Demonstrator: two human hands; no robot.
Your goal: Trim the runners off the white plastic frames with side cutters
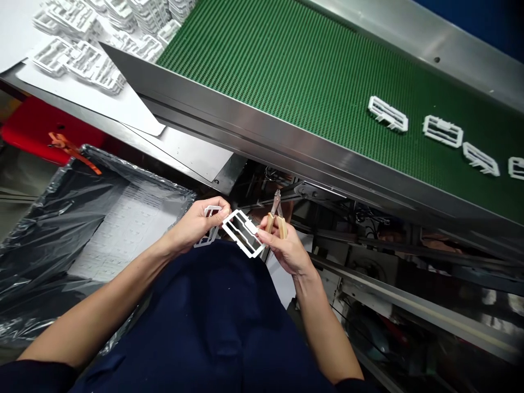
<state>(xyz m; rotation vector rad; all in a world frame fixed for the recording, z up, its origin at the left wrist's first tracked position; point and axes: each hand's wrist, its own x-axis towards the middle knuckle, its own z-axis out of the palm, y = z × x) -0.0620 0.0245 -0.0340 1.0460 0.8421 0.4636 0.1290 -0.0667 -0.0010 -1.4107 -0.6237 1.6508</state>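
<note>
My left hand [207,218] is closed on a white plastic frame [212,236], which hangs below its fingers. A second white frame [244,233] spans the gap between my hands, its left corner at my left fingertips. My right hand [286,245] pinches that second frame's right edge with thumb and finger. The same hand also holds cutting pliers [277,215] with tan handles, their jaws pointing up and away from me. Both hands are just in front of my dark blue clothing, below the conveyor's metal side.
A green conveyor belt [278,65] carries several white frames [442,131] at the right. Stacks of similar frames [92,65] stand on a table at upper left. A bin lined with black plastic [36,245] and a red surface [33,128] are at left. Metal machinery lies at lower right.
</note>
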